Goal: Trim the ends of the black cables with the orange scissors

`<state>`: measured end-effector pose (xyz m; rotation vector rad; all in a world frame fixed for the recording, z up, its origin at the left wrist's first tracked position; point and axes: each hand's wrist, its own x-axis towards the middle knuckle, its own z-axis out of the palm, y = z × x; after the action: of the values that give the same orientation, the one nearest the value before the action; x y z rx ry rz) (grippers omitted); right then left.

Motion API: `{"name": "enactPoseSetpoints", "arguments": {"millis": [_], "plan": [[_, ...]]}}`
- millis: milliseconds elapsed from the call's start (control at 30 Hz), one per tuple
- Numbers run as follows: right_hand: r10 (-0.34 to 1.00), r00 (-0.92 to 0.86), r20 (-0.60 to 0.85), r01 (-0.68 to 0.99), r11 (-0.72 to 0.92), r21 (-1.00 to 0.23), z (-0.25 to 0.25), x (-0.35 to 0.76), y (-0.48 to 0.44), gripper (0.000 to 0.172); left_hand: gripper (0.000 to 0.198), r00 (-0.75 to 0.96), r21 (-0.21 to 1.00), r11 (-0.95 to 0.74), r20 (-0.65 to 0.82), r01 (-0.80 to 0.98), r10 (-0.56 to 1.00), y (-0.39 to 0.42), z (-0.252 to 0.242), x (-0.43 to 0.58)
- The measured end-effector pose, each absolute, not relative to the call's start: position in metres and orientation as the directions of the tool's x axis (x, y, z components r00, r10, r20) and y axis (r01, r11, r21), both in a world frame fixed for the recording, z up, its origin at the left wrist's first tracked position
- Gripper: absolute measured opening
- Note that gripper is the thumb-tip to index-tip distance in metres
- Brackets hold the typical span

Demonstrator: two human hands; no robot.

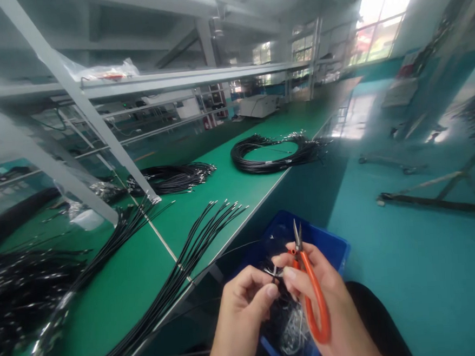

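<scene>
My left hand (246, 302) is pinched shut on the end of a thin black cable (274, 273), low in the middle of the view. My right hand (331, 307) is closed around orange-handled snips (313, 297), whose metal tips point up, and its thumb and forefinger also touch the cable end. Both hands hover over a blue plastic bin (327, 242) holding clear plastic scraps and wire bits. A thin wire runs from the cable end back to the bench edge.
A long green workbench (230, 189) stretches ahead on the left. Straight bundles of black cables (179, 269) lie across it, with coiled cable rings (272, 154) farther off. A white metal rack frame (96, 128) stands over the bench. Teal floor lies to the right.
</scene>
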<state>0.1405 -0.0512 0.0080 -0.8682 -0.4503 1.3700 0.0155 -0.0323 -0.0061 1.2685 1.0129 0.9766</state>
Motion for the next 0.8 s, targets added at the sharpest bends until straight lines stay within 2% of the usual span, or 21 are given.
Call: {"name": "enactPoseSetpoints", "arguments": {"millis": [100,200,333,467,600,700,800], "plan": [[0.956,0.224,-0.188,-0.591,-0.020,-0.807,0.010,0.137,-0.050,0.037,0.019,0.251,0.996,0.075,-0.063,-0.040,0.966,-0.033,-0.004,0.017],[0.936,0.323,-0.142,-0.450,0.020,-0.893,0.007,0.135,-0.053,0.032,0.018,0.215,0.995,0.083,-0.071,-0.047,0.974,-0.034,-0.002,0.018],[0.874,0.485,0.018,-0.209,0.136,-0.968,-0.002,0.136,-0.056,0.029,0.019,0.207,0.996,0.081,-0.074,-0.023,0.975,-0.033,-0.001,0.018],[0.866,0.474,0.160,-0.023,0.194,-0.981,-0.008,0.136,-0.055,0.027,0.018,0.220,0.998,0.061,-0.059,-0.006,0.974,-0.031,0.000,0.020],[0.821,0.466,0.329,0.197,0.266,-0.943,-0.013,0.135,-0.053,0.031,0.016,0.227,0.999,0.046,-0.046,0.007,0.973,-0.034,0.004,0.023],[0.746,0.389,0.540,0.401,0.391,-0.829,-0.017,0.137,-0.052,0.042,0.015,0.183,0.999,0.020,-0.024,0.026,0.983,-0.038,0.004,0.027],[0.678,0.308,0.667,0.484,0.492,-0.724,-0.020,0.138,-0.052,0.047,0.014,0.090,1.000,-0.016,0.015,0.019,0.996,-0.040,0.003,0.027]]}}
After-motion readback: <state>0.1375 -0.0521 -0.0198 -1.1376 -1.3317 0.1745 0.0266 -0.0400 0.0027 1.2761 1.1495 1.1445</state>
